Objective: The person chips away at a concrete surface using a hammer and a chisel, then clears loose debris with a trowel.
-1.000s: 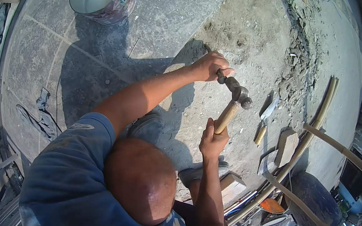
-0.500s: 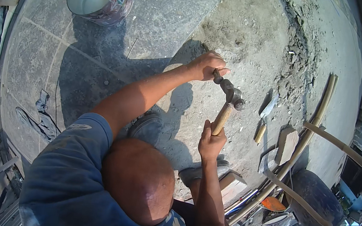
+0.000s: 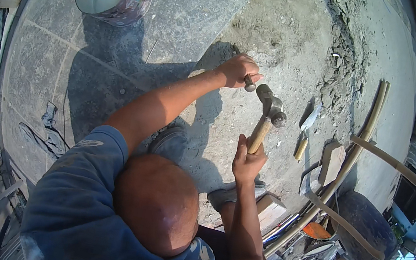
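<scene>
My left hand (image 3: 239, 70) is closed around a metal chisel (image 3: 249, 85), whose round struck end sticks out toward me. The chisel's tip is hidden beyond the hand, near the rough, broken ground (image 3: 268, 25). In my right hand (image 3: 247, 164) I grip the wooden handle of a ball-peen hammer (image 3: 271, 109). A small gap separates the hammer's head from the chisel's end. To the right of the hammer, a pointing trowel (image 3: 310, 117) with a wooden handle lies on the dusty ground.
At the far left stands a paint bucket (image 3: 132, 5). A pale block (image 3: 331, 163), long bent poles (image 3: 366, 128) and a dark blue drum (image 3: 362, 222) are on the right. Rubble (image 3: 342, 56) runs along the far right. A crumpled dark cloth (image 3: 50, 132) lies at left.
The hammer's head has drawn back from the chisel's end, slightly right and toward me. My left hand keeps hold of the chisel, whose struck end now shows more plainly.
</scene>
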